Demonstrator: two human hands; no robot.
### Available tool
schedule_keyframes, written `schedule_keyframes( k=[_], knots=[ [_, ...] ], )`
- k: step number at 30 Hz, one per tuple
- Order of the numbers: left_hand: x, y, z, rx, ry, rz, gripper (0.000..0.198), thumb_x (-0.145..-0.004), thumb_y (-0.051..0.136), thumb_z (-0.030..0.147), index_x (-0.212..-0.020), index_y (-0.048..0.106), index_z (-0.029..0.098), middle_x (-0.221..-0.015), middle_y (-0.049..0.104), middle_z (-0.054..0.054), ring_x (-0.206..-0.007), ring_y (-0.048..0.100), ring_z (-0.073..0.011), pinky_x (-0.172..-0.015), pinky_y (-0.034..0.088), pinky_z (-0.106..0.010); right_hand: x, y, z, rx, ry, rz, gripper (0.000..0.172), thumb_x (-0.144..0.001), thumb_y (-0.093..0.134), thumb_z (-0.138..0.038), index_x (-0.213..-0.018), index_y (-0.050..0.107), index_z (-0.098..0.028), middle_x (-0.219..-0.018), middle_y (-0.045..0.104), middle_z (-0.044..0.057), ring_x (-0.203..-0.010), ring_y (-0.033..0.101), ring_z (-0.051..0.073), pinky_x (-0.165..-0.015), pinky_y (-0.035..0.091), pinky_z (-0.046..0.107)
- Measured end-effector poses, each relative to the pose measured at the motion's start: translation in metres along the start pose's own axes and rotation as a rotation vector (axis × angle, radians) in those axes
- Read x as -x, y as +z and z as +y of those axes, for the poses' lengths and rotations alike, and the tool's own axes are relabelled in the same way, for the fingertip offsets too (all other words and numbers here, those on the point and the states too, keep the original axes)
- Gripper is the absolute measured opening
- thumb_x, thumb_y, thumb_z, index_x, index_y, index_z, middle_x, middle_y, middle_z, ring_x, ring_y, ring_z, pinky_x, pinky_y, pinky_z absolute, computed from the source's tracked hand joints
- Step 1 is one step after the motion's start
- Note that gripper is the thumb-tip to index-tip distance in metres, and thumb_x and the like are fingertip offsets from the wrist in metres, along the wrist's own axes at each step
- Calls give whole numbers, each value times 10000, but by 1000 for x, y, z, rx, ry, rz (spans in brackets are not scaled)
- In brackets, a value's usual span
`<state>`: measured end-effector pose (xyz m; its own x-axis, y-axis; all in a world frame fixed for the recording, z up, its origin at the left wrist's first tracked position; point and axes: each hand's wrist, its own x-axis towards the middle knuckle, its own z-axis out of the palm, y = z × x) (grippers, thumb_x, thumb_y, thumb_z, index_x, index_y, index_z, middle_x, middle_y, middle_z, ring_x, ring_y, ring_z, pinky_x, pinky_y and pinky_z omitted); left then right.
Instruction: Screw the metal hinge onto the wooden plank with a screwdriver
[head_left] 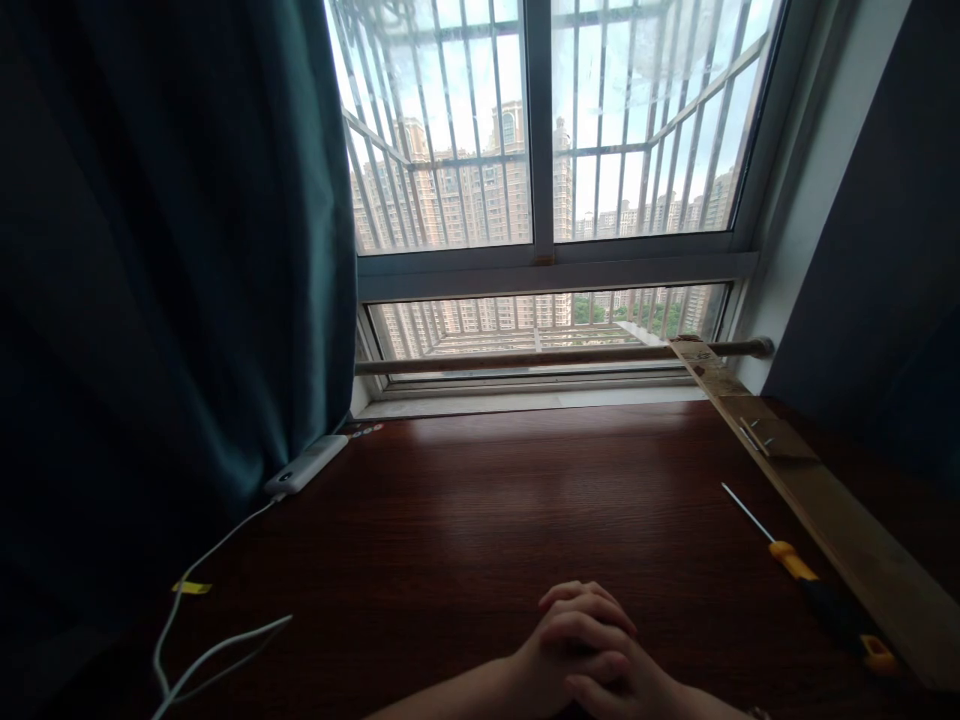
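Note:
My two hands rest clasped together on the dark wooden desk (480,500), near its front edge. My left hand (559,640) lies over my right hand (626,685), with the fingers interlocked and nothing visible between them. A screwdriver (814,585) with a yellow and black handle lies to the right of my hands, its thin shaft pointing up and left. Beside it, a long wooden plank (832,510) with a small metal bracket runs diagonally from the window sill to the right edge.
A white power bank (306,464) with a white cable (210,640) sits at the left by a dark green curtain (165,260). A wooden rod (555,356) lies along the barred window (540,130). A yellow tag (192,588) lies on the desk.

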<state>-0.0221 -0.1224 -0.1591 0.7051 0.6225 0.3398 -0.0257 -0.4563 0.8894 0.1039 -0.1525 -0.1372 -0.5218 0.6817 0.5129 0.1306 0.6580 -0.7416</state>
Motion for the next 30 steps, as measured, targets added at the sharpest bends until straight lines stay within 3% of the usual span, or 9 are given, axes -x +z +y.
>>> schedule_keyframes(
  k=[16, 30],
  knots=[
    [1, 0, 0, -4, -61, -27, 395, -693, 558, 488, -930, 576, 173, -938, 510, -30, -955, 496, -189, -871, 374, -290, 1, 1, 1, -20, 21, -13, 341, -742, 519, -245, -1078, 554, -191, -1122, 512, 112, -1103, 436, 236, -926, 394, 390],
    [-2, -1, 7, 52, 16, 18, 320, -697, 610, 413, -933, 594, 197, -910, 530, -22, -927, 510, -178, -818, 411, -298, 2, 0, 1, -16, 12, -3, 364, -718, 539, -214, -1081, 559, -195, -1120, 510, 103, -1099, 433, 232, -930, 391, 377]
  ],
)
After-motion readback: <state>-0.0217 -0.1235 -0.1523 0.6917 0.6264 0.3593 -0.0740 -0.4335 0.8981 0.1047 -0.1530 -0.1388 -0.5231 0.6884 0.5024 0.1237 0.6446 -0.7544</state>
